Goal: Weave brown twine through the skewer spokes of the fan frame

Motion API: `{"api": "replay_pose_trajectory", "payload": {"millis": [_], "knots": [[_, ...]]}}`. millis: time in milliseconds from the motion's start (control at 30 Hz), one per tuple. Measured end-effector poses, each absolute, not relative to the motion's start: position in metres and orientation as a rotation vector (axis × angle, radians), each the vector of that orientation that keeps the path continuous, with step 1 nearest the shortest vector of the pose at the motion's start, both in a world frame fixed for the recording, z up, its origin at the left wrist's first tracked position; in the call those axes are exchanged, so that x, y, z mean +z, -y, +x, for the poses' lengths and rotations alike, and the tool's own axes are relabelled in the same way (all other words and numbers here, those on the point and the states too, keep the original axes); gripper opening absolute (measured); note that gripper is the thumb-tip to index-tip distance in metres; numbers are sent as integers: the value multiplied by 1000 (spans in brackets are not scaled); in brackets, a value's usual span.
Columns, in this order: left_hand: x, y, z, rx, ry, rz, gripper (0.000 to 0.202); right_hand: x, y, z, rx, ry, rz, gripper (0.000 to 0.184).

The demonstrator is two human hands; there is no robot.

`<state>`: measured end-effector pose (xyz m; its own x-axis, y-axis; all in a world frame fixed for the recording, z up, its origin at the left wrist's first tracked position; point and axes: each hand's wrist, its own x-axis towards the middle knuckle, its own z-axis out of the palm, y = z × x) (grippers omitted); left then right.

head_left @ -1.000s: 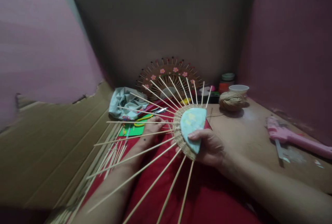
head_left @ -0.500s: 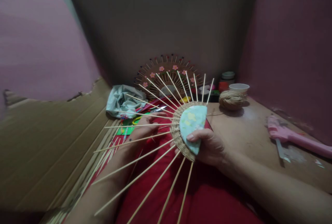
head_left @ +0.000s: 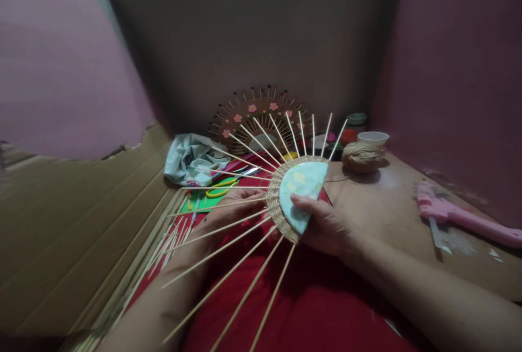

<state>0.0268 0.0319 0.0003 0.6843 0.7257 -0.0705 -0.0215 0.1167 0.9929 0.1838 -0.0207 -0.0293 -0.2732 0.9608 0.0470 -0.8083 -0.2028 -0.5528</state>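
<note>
A half-round woven fan (head_left: 274,199) with thin sticks spreading from its rim is held up before me. Pale blue floral cloth (head_left: 297,180) covers its flat middle. My right hand (head_left: 324,224) grips it at the straight side, thumb pressed on the cloth and fingers behind. My left hand (head_left: 240,201) is behind the sticks, its closed fingertips close to the woven rim at the left. Sticks partly cover those fingers, and what they pinch is hidden. A thin strand runs from the fan's right edge towards a ball of twine (head_left: 362,157).
A finished-looking flowered fan (head_left: 261,107) leans at the back wall. Crumpled cloth (head_left: 191,159), yellow-handled scissors (head_left: 222,189) and loose sticks (head_left: 171,240) lie on the left. At right are a white cup (head_left: 373,138) and a pink glue gun (head_left: 452,213). Red fabric (head_left: 310,303) lies below.
The fan has turned slightly clockwise, its lower sticks swinging left and up. My left hand has shifted a little nearer the rim, and my right thumb has moved up the cloth.
</note>
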Motion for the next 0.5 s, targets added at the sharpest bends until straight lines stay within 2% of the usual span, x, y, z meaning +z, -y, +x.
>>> {"api": "replay_pose_trajectory", "payload": {"millis": [200, 500], "knots": [[0, -21, 30, 621, -669, 1243, 21, -28, 19, 190, 1745, 536, -327, 18], [7, -34, 24, 728, -775, 1495, 18, -29, 19, 193, 1805, 537, -346, 39]]}}
